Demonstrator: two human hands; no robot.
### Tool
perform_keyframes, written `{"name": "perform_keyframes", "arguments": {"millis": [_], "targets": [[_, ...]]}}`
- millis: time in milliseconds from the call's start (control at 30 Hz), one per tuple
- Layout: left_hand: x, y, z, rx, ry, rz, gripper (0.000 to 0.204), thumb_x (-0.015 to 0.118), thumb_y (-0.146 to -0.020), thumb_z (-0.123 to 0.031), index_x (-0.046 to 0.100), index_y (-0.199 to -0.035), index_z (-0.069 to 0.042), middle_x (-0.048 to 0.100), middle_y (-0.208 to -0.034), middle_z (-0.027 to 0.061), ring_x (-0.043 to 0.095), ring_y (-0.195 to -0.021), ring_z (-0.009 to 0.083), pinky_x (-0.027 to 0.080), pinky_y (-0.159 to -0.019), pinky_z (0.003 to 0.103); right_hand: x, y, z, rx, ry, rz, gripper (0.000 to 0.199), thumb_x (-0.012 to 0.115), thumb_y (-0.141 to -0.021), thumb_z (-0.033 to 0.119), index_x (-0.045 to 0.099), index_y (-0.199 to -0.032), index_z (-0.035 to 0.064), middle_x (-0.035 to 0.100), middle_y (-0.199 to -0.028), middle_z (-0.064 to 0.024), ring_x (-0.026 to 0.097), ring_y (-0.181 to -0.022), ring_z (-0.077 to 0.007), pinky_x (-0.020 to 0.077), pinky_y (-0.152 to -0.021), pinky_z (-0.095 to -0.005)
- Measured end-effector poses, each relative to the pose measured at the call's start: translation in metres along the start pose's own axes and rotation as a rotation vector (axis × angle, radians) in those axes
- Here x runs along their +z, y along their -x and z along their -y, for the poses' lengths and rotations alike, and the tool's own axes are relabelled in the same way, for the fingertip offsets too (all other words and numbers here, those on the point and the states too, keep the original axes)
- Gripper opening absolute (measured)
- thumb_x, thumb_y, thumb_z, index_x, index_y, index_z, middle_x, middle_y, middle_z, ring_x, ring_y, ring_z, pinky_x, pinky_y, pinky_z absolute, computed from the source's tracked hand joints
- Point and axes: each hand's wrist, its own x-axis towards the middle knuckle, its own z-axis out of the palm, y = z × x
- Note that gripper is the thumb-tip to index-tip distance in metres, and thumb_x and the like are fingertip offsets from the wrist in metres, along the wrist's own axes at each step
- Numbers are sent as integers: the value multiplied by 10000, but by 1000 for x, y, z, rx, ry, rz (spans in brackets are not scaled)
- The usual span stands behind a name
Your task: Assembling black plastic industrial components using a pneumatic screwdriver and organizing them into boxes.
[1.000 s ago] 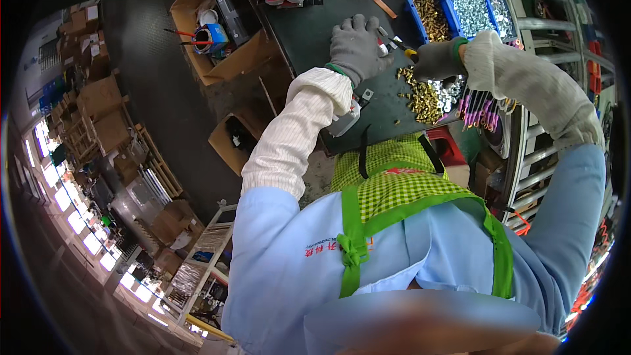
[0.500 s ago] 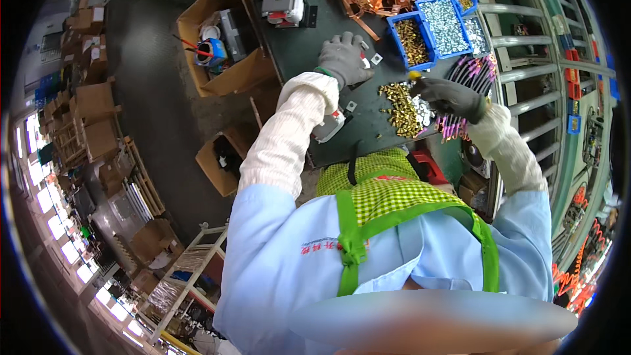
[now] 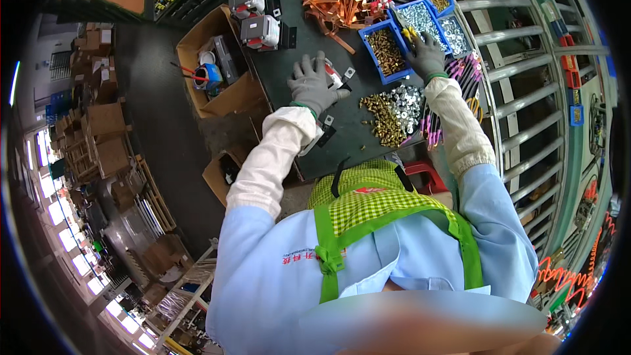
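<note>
Left hand (image 3: 315, 86), grey-gloved, fingers spread flat on dark surface (image 3: 348, 132) over small metal part (image 3: 334, 74); right hand (image 3: 426, 56), at three o'clock, fingers pinching yellow-handled tool (image 3: 409, 30) over blue bin (image 3: 384, 53); loose brass screws (image 3: 384, 118) at five.

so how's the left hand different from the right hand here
The left hand lies flat with fingers spread on the dark bench, over a small white and red part; the right hand reaches further out, to the blue bins of fasteners. The left hand is nearer the body, the right arm more stretched. Whether the right hand grips anything is unclear. Both wear grey gloves and white sleeve covers.
</note>
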Motion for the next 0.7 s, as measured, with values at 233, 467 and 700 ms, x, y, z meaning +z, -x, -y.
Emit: {"name": "perform_keyframes", "arguments": {"millis": [233, 467, 700], "targets": [[-4, -10, 4, 151, -87, 1, 887, 851, -638, -383, 397, -1377, -198, 463, -1292, 155, 458, -1223, 381, 435, -980, 493, 4, 68, -13, 33, -223, -144, 533, 707, -733, 373, 602, -1199, 139, 555, -1256, -161, 566, -1110, -360, 485, -889, -489], [-35, -22, 19, 236, -359, 196, 938, 863, -586, -490, 426, -1351, -166, 500, -1246, 137, 493, -1192, 339, 433, -1014, 430, -17, 167, -74, 184, -400, -37, 413, 664, -789, 396, 659, -1086, 109, 493, -1346, -175, 460, -1246, -377, 420, -1001, -472], [-23, 0, 23, 94, -108, 32, 821, 840, -627, -404, 443, -1293, -134, 512, -1211, 190, 516, -1159, 400, 456, -949, 498, -25, 182, -42, 1, -551, -139, 357, 700, -791, 304, 662, -1050, 61, 580, -1223, -169, 557, -1124, -375, 462, -957, -452]]}}
